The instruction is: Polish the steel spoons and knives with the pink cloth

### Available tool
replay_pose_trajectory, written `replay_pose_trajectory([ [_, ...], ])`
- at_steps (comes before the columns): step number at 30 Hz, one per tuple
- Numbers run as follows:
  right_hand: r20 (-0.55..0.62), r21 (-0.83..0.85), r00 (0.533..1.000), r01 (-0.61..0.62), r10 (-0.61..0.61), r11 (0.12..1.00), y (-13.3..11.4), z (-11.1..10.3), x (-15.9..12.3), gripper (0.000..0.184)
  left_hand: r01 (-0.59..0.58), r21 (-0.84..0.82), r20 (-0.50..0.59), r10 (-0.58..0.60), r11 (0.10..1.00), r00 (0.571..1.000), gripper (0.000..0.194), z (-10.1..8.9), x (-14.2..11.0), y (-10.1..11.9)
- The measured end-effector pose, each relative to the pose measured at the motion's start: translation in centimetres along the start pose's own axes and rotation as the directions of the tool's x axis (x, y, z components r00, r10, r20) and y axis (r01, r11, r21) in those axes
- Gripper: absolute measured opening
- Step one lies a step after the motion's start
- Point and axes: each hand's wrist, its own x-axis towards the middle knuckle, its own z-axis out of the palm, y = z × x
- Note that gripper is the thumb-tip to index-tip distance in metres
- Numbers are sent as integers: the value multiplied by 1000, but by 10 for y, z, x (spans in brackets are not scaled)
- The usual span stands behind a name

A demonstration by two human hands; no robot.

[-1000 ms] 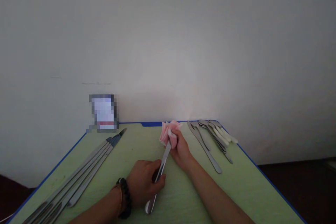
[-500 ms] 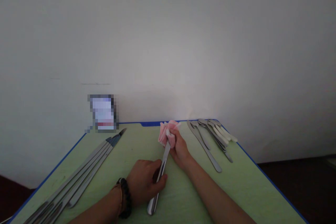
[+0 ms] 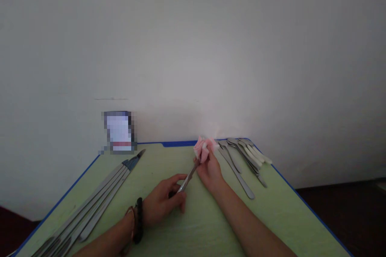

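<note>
A person's two bare hands meet over a pale green table (image 3: pixel 169 162) edged in blue. The left hand (image 3: pixel 164 200), a dark bracelet (image 3: pixel 139 221) at its wrist, pinches a metal knife (image 3: pixel 188 179) between thumb and fingers. The right hand (image 3: pixel 211 170) closes its fingers around a crumpled pink-and-white cloth (image 3: pixel 202 149), which hides the knife's far end. The knife slants up and away between the hands, near the middle of the table. At left, long table knives (image 3: pixel 101 198) lie side by side; at right rest a single table knife (image 3: pixel 241 179) and cutlery with white handles (image 3: pixel 255 153). A pixelated object (image 3: pixel 119 132) stands near the far left corner, before a plain wall (image 3: pixel 193 48).
</note>
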Motion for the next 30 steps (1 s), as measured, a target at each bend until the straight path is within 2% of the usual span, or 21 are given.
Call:
replay_pose_trajectory([
  [3, -69, 123, 997, -37, 46, 992, -1, 0, 1, 17, -22, -85, -90, 15, 996, 996, 46, -3, 3, -4],
  [8, 111, -47, 988, -103, 107, 994, 1, 7, -10, 19, 34, -119, -304, -69, 992, 950, 44, -1, 6, -5],
  [10, 154, -100, 978, -129, 143, 987, 3, 9, -14, 23, 70, -115, -354, -107, 991, 929, 42, 0, 7, -4],
  [12, 153, -100, 977, -133, 148, 986, 4, 10, -15, 25, 93, -105, -346, -124, 990, 930, 41, -1, 8, -5],
  [14, 116, -39, 987, -107, 111, 993, 3, 11, -13, 22, 82, -101, -289, -108, 992, 951, 40, -2, 7, -7],
  [18, -34, 112, 997, -64, 68, 992, 0, 9, -6, 16, -14, -44, -121, 8, 999, 993, 33, -3, 5, -9],
  [21, -110, 119, 989, -91, 104, 989, 0, 8, -4, 17, -35, 25, -71, 36, 999, 997, 30, -2, 3, -6],
  [25, -85, 119, 992, -78, 89, 990, 1, 7, -5, 18, -1, 106, -105, 12, 994, 994, 28, 2, 3, -2],
  [27, -62, 120, 995, -73, 81, 990, 2, 8, -6, 18, 15, 247, -173, 29, 969, 984, 25, 5, 4, -4],
  [30, -32, 92, 995, -94, 97, 991, 3, 8, -7, 24, -6, 496, -251, 150, 869, 956, 21, 7, 5, -10],
])
